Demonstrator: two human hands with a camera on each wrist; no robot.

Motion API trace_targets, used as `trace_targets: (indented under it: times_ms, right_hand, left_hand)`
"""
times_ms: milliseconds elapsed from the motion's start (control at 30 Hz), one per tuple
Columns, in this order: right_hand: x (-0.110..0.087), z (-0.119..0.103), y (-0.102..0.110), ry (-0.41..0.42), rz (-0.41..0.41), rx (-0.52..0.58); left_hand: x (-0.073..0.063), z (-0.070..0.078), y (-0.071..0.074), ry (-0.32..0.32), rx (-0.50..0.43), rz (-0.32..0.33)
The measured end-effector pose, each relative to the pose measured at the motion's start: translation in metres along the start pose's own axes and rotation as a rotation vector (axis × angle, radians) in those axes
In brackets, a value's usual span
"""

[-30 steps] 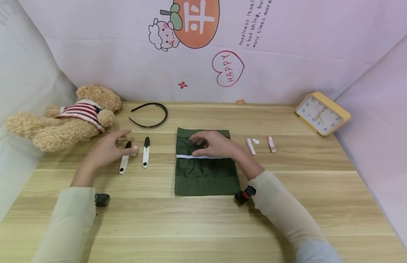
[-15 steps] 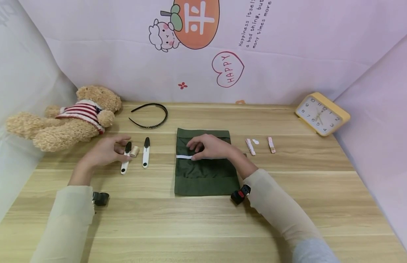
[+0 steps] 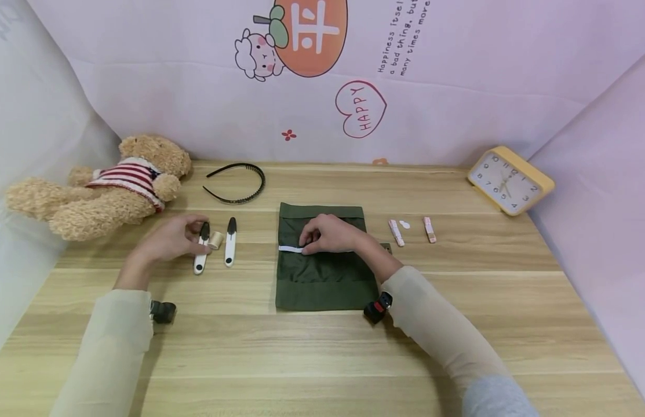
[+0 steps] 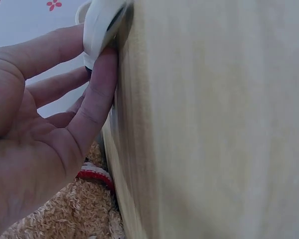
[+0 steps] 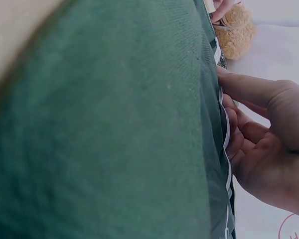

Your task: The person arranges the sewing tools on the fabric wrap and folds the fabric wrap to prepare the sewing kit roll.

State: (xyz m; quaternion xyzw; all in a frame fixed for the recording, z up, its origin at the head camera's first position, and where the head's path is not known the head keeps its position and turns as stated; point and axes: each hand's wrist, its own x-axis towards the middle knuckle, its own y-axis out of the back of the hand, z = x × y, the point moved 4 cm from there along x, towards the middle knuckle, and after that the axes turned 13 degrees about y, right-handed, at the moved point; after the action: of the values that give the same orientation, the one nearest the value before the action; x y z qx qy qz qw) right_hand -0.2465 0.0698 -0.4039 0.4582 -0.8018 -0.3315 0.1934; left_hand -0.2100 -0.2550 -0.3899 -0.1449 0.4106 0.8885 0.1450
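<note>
My left hand [image 3: 171, 240] pinches white thread snips [image 3: 199, 263] with a black tip between thumb and fingers, low over the table. The left wrist view shows the snips' white body [image 4: 97, 30] between the fingertips, close to the wood. Beside them stands a small beige thread spool [image 3: 215, 240], and a second pair of snips [image 3: 230, 246] lies to its right. My right hand [image 3: 332, 234] pinches the white elastic strip [image 3: 290, 249] that crosses a dark green cloth organizer [image 3: 327, 295], which lies unfolded. In the right wrist view the strip [image 5: 227, 124] runs past the curled fingers.
A teddy bear [image 3: 124, 185] lies at the left, near a black headband [image 3: 262, 179]. Right of the cloth are two folded pink-and-white strips [image 3: 396, 233] and a small white piece [image 3: 404, 224]. A yellow clock [image 3: 512, 179] stands at the back right.
My left hand has lowered and taken hold of the left snips, which shifted slightly right. The right hand has moved slightly left along the strip and pinched it.
</note>
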Motion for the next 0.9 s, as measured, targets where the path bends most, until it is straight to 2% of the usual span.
trace_targets:
  times_ms: [167, 433, 700, 900]
  right_hand:
    - [-0.0004, -0.0004, -0.0002, -0.016, -0.004, 0.007]
    - [0.0023, -0.0005, -0.0025, -0.009, 0.017, 0.036]
    - [0.0062, -0.0053, -0.0058, -0.048, 0.034, 0.059]
    - [0.0086, -0.0075, -0.0073, -0.095, 0.061, 0.077]
  left_hand:
    - [0.0016, -0.0040, 0.0024, 0.008, -0.003, 0.040]
    - [0.0009, -0.0063, 0.0041, 0.091, -0.288, -0.001]
    - [0.0008, -0.0055, 0.0045, 0.114, -0.351, 0.005]
    - [0.0011, -0.0039, 0.0068, 0.107, -0.388, 0.028]
